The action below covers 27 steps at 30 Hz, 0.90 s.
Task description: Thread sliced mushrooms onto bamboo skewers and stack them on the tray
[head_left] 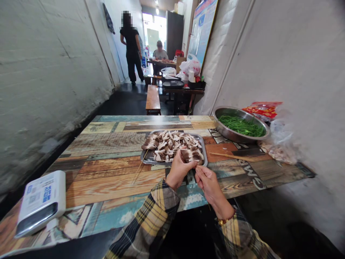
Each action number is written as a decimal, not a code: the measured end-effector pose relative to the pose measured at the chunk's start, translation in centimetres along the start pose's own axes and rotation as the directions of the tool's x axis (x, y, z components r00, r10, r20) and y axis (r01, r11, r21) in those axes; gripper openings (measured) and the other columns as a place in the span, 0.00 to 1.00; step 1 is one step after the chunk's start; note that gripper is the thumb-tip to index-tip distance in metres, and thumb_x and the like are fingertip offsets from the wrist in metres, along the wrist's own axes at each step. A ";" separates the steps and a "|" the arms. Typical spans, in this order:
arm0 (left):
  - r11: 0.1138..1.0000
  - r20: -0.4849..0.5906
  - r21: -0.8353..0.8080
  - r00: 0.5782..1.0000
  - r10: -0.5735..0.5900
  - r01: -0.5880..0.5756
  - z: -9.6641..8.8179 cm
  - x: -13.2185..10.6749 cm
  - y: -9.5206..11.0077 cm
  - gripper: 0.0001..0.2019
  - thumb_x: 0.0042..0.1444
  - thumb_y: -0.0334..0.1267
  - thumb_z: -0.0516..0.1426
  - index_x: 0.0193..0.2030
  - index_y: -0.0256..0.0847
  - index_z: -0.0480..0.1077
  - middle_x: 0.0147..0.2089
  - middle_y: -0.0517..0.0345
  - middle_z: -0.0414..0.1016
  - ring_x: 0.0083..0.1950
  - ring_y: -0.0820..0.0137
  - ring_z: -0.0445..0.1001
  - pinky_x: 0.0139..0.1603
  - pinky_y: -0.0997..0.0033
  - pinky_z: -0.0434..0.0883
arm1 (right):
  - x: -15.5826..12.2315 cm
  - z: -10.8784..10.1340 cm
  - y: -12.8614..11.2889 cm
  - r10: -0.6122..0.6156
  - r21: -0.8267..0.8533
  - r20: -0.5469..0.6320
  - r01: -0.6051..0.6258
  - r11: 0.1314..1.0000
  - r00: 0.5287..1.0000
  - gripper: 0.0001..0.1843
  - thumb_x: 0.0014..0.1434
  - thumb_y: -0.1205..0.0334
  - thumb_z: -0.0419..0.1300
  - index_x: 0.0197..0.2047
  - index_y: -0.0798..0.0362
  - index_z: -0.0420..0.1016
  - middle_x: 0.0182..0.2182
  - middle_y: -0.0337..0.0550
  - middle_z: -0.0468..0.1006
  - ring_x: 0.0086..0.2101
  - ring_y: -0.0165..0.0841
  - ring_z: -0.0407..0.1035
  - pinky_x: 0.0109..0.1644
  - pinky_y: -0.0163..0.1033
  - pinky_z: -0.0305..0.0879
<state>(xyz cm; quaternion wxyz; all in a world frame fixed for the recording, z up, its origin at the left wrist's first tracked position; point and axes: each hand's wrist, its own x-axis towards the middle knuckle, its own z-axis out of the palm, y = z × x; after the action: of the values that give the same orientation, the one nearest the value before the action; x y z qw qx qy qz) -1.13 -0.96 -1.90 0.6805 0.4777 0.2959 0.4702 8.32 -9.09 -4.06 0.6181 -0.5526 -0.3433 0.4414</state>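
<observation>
A metal tray [145,157] heaped with sliced mushrooms [172,144] lies on the patterned wooden table [107,169] in front of me. My left hand [179,169] is at the tray's near edge, its fingers pinched on a mushroom piece [192,156]. My right hand [210,183] is just beside it, closed on a thin bamboo skewer [199,172] that points up toward that piece. Both sleeves are yellow plaid. A wooden skewer [140,167] leans on the tray's left corner.
A steel bowl of green stems [240,126] stands at the right with bags [277,144] beside the wall. More skewers [234,156] lie near it. A white device [40,203] sits at the table's left front. A bench [152,99], tables and two people are down the corridor.
</observation>
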 end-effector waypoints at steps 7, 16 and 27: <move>0.993 0.110 0.117 0.994 0.004 -0.017 -0.2 0.2 0.1 0.36 0.42 0.38 0.67 0.59 0.38 0.61 0.44 0.49 0.76 0.44 0.65 0.75 0.46 0.65 0.71 | -0.3 -3.5 0.2 -0.080 -0.228 -0.048 0.067 0.971 0.996 0.18 0.54 0.46 0.62 0.32 0.55 0.76 0.18 0.35 0.69 0.18 0.26 0.61 0.20 0.31 0.54; 0.925 -0.332 0.338 0.898 0.289 -0.173 -4.5 2.3 1.6 0.14 0.54 0.42 0.57 0.44 0.37 0.70 0.31 0.59 0.72 0.29 0.75 0.69 0.31 0.75 0.66 | -0.4 -5.5 0.8 -0.108 -0.118 -0.143 0.091 0.989 0.984 0.19 0.53 0.46 0.63 0.33 0.56 0.78 0.20 0.35 0.66 0.21 0.27 0.58 0.23 0.32 0.53; 0.383 0.062 0.872 0.844 0.533 -0.306 -4.0 1.8 0.8 0.09 0.59 0.37 0.52 0.38 0.39 0.73 0.34 0.54 0.72 0.37 0.67 0.70 0.39 0.68 0.66 | -0.5 -5.7 1.1 -0.177 -0.142 -0.057 0.167 0.976 0.983 0.16 0.54 0.50 0.63 0.32 0.56 0.78 0.18 0.34 0.65 0.20 0.27 0.57 0.24 0.33 0.52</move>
<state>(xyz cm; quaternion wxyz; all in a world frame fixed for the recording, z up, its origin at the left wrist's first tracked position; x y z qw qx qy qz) -4.12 2.23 -2.58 0.1710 0.7507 0.4325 0.4693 13.14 -11.73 -5.97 0.6263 -0.5766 -0.3976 0.3422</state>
